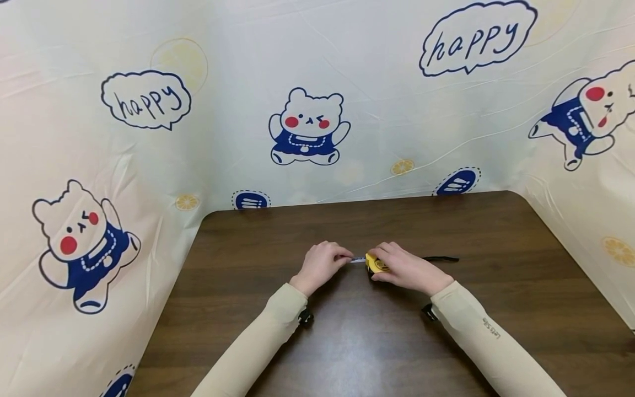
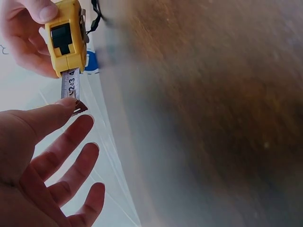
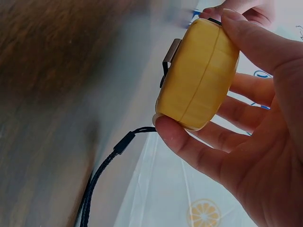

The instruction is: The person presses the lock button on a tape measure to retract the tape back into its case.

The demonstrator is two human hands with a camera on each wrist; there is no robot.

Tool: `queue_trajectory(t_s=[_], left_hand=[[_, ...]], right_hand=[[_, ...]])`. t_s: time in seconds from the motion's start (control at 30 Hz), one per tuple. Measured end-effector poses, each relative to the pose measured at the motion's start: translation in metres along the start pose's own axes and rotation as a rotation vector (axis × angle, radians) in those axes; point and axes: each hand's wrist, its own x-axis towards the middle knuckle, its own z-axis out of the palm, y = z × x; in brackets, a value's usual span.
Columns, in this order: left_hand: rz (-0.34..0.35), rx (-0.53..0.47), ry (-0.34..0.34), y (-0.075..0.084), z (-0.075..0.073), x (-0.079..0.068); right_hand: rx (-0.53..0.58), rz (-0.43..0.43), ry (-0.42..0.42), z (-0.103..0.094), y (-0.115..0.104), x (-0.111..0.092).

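Note:
A yellow tape measure (image 1: 373,264) is gripped in my right hand (image 1: 404,267), over the middle of the table. In the right wrist view the thumb and fingers wrap round its yellow case (image 3: 199,71), and a black wrist strap (image 3: 106,163) trails from it. A short length of white blade (image 2: 71,84) is out of the case, showing numbers around 2 to 4. My left hand (image 1: 322,266) pinches the blade's metal end hook (image 2: 79,108) with thumb and forefinger. Its other fingers are spread loosely in the left wrist view.
The dark brown wooden table (image 1: 347,353) lies under both hands. Behind and at its sides hangs a pale curtain (image 1: 377,143) printed with bears, orange slices and "happy" bubbles. The strap's loose end (image 1: 444,258) extends to the right of the right hand.

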Motion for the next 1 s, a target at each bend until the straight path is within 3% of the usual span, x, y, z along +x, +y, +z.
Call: queue_trajectory(t_s=[1.0], left_hand=[[0.056, 0.043, 0.017, 0.012, 0.012, 0.004]], right_hand=[[0.020, -0.047, -0.008, 0.009, -0.002, 0.005]])
